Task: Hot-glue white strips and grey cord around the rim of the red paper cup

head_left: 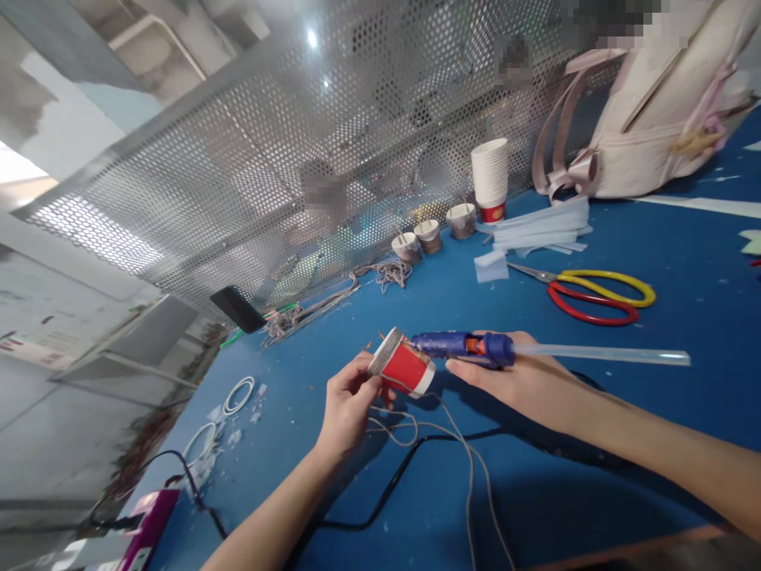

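Observation:
My left hand point(350, 396) is closed around a red paper cup point(405, 369), which is tilted on its side. Grey cord is wrapped around one end of the cup, and a loose length of the same cord point(460, 432) trails down the table. My right hand point(523, 385) grips a blue hot glue gun point(445, 346). Its nozzle is at the cup's side, though whether it touches cannot be made out. A long clear glue stick point(612, 354) sticks out of the gun's back end.
Scissors point(600, 300) with red and yellow handles lie at right, near white strips point(541, 226). Stacked paper cups point(491, 178), several cord-wrapped cups point(428, 235) and a backpack point(636, 135) stand by the perforated metal screen point(255, 166). A power strip point(148, 527) sits lower left; a black cable point(386, 496) crosses the table.

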The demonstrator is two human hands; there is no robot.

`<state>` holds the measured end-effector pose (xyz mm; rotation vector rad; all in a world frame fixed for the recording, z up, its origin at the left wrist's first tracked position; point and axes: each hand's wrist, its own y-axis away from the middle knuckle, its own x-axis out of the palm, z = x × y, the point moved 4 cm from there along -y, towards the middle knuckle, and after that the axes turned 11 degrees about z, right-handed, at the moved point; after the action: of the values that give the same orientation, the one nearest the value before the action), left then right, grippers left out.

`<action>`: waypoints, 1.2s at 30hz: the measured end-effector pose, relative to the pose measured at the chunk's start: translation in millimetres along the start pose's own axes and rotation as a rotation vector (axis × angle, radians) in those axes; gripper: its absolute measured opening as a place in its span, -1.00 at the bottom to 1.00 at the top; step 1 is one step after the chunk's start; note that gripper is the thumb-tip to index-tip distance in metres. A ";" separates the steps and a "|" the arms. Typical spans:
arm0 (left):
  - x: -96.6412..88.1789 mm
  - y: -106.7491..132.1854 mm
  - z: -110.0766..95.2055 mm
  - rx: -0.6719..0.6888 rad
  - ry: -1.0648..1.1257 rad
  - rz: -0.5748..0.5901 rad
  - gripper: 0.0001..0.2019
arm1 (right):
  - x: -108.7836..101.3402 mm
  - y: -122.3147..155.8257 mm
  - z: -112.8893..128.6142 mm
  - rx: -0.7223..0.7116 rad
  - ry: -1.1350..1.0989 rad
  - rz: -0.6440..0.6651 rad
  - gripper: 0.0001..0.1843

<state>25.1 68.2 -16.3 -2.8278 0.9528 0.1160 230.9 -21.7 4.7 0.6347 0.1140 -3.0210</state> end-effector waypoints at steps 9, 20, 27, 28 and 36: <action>-2.9 -2.7 0.8 -0.025 0.003 -0.068 -0.92 | -12.2 -18.8 -24.9 0.156 -0.113 0.016 -0.67; 1.9 -3.1 0.1 -0.013 -0.069 -0.052 -0.93 | -19.4 -84.9 -54.3 0.274 0.495 0.032 -0.67; 3.8 -4.3 -3.1 -0.005 -0.117 -0.068 -0.92 | -34.5 -63.5 -61.2 0.268 0.649 0.045 -0.57; 3.5 -4.4 -3.4 -0.002 -0.127 -0.078 -0.92 | -38.4 -54.2 -57.0 0.264 0.697 0.041 -0.60; 10.8 -0.7 -16.7 0.070 -0.277 -0.067 -0.93 | -4.9 -20.8 -10.6 0.106 0.142 0.069 -0.73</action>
<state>34.5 59.5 -1.1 -2.6830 0.7851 0.4431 238.1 0.2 -1.8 0.8433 -0.0621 -2.9296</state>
